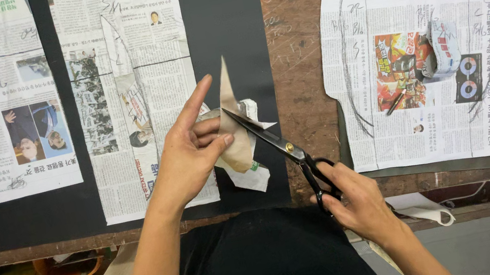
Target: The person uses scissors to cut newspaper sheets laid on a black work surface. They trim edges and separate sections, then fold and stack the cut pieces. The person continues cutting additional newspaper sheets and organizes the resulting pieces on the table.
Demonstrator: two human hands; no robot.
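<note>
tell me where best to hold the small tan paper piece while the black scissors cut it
Probably by its lower left part, coming from the left, as the left hand does now. The small tan paper piece stands with its point up, and the black scissors in the right hand enter from the right.
</note>
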